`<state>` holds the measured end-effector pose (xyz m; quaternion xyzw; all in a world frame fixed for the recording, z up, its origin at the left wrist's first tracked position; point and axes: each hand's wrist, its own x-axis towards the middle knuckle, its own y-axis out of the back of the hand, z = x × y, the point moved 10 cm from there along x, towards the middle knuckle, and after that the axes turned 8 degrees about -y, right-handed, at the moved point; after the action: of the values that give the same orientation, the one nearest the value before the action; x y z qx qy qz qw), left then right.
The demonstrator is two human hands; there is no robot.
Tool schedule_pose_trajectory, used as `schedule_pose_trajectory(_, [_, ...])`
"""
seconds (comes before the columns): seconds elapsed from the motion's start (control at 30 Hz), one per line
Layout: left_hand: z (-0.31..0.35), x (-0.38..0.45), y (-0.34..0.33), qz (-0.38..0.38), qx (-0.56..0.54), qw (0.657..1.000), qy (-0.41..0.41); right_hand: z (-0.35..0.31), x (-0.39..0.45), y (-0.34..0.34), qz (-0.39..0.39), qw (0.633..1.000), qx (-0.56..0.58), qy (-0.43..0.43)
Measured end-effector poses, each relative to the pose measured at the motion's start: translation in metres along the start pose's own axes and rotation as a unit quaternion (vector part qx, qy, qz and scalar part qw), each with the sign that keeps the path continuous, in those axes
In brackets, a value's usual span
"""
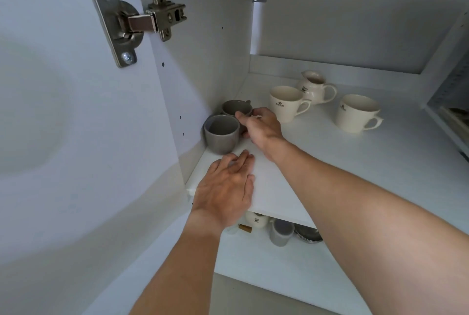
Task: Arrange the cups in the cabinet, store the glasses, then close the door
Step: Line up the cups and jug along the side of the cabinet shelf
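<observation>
Two grey cups stand in the left corner of the white cabinet shelf [330, 152], a front grey cup [220, 134] and a rear grey cup [234, 107] touching behind it. My right hand [261, 126] reaches in from the right, its fingers closed around the side of the front grey cup where its handle is hidden. My left hand [228, 190] lies flat with fingers apart on the shelf's front edge, holding nothing. Two cream mugs [285, 102] [357, 112] and a cream jug [314, 86] stand further right on the shelf.
The cabinet door [63, 137] stands open at the left, its metal hinge [137, 22] near the top. On the lower shelf sit a cream pot [256, 220], a grey cup [280, 232] and stacked grey saucers [308, 234].
</observation>
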<state>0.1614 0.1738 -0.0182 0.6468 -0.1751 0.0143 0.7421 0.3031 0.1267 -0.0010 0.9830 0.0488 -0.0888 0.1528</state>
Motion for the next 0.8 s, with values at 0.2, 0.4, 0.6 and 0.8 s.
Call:
schedule_pose_trajectory(0.2, [0.000,0.000,0.001,-0.003,0.002,1.000,0.005,-0.003,-0.001,-0.001,-0.040,0.999,-0.030,0.010])
schedule_pose_trajectory(0.4, [0.000,-0.002,0.002,-0.002,-0.003,1.000,0.009,-0.010,0.001,0.079,0.152,0.978,0.066,0.124])
schedule_pose_trajectory(0.6, [-0.001,-0.003,0.001,0.010,-0.017,1.000,0.007,0.014,0.056,0.111,0.159,0.984,0.073,0.033])
schedule_pose_trajectory(0.8, [-0.003,-0.002,-0.002,0.018,-0.020,1.000,0.002,0.015,0.084,0.098,0.107,0.991,0.074,0.011])
